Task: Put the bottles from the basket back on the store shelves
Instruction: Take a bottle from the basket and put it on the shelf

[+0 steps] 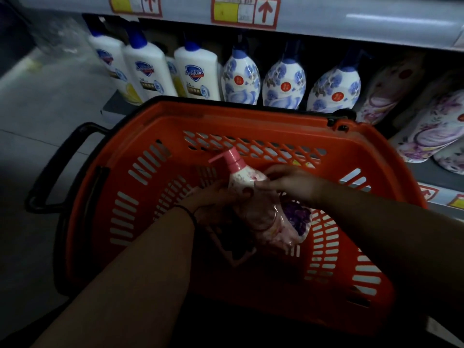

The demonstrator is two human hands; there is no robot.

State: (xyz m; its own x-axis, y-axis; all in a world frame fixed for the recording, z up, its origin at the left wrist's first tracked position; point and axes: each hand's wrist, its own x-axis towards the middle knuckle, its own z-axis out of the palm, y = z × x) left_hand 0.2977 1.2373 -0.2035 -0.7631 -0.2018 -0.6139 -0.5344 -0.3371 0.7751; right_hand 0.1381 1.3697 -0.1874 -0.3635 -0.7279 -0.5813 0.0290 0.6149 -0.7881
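An orange plastic basket (140, 136) with black handles stands on the floor in front of the shelves. Inside it a pink pump bottle (247, 182) with a floral label is tilted, pump up and to the left. My left hand (213, 197) grips its lower body from the left. My right hand (291, 183) holds its shoulder from the right. Under the pink bottle lies a purple floral bottle (297, 217), mostly hidden.
The lower shelf behind the basket carries white bottles with blue caps (148, 69), blue floral bottles (285, 79) and pale purple floral bottles (426, 131) at the right. Red arrow price tags (244, 12) hang on the shelf edge above. Grey floor (42, 101) lies left.
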